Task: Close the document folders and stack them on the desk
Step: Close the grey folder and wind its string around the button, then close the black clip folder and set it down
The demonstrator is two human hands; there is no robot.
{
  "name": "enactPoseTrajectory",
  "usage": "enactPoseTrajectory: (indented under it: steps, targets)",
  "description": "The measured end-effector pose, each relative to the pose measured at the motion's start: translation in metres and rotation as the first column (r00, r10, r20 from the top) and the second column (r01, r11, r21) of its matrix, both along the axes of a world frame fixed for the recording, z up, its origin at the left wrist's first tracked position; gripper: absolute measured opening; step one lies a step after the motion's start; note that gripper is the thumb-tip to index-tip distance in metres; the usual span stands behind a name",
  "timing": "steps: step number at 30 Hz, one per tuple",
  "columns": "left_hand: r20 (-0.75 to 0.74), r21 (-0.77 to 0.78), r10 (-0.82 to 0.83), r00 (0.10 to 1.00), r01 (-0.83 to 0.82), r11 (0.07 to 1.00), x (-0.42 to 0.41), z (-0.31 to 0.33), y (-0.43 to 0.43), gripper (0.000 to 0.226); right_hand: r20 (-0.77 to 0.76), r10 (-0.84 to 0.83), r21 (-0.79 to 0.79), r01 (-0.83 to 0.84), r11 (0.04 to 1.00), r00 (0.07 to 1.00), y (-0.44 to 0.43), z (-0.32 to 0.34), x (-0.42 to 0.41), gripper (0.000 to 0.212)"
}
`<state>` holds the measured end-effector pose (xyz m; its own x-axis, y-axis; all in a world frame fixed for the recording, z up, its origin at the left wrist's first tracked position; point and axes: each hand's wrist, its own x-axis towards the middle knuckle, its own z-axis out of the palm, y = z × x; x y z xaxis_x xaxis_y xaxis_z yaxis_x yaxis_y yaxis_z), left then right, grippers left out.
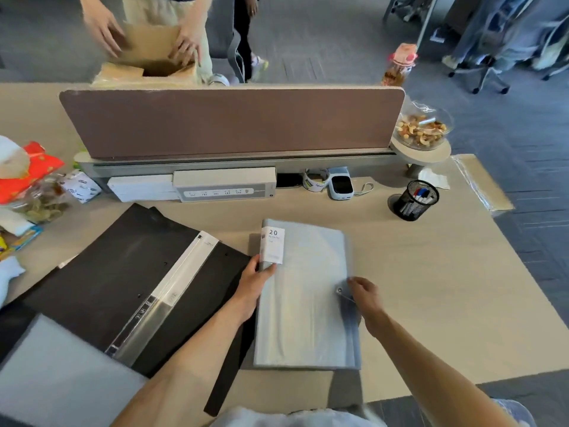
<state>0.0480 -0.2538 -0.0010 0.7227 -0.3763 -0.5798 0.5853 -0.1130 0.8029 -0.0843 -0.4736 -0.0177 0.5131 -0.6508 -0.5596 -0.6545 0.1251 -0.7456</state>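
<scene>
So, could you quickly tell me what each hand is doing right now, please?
Left hand: closed on the spine edge of the grey document folder.
Right hand: pinching the folder's snap flap at its right edge.

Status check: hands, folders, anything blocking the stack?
Left hand grips grey folder at its spine; right hand on its snap flap. Grey folder closed, flat on desk. Black folder lies open alongside, unstacked.

A light wood-grain desk [431, 288] carries a closed grey folder [304, 303] near its front edge. Just left of the folder lies an open black folder [101, 278]; another grey folder [55, 374] lies further left, partly on it. Behind and right of the closed folder stands a black mesh pen cup [415, 200]. Directly behind lie a white power strip [224, 184] and a small white device [341, 187].
</scene>
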Motion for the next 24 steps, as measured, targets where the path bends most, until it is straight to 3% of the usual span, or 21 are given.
enactPoseTrajectory:
  steps: [3,8,14,19,24]
  targets:
    - [0.041,0.083,-0.127,0.991,0.124,0.989,-0.006,0.002,-0.045,0.049,0.001,-0.066,-0.080,0.066,0.995,0.998,-0.030,0.006,-0.003,0.019]
    - [0.204,0.477,-0.373,0.905,0.241,0.845,-0.022,0.004,-0.116,0.064,-0.147,0.001,-0.210,-0.032,0.977,0.989,-0.090,0.012,-0.014,0.041]
    - [0.178,0.446,-0.406,0.897,0.294,0.845,-0.022,-0.041,-0.142,0.045,-0.241,0.287,-0.409,-0.365,0.836,0.927,-0.132,-0.001,-0.005,0.042]
    - [0.168,0.491,-0.346,0.923,0.226,0.841,-0.036,0.005,-0.135,0.059,-0.188,0.487,-0.382,-0.520,0.764,0.853,-0.116,0.003,0.027,0.037]
    - [0.198,0.552,-0.268,0.943,0.119,0.825,-0.032,0.011,-0.090,0.052,-0.116,0.623,-0.330,-0.622,0.711,0.774,-0.066,0.011,0.060,0.033]
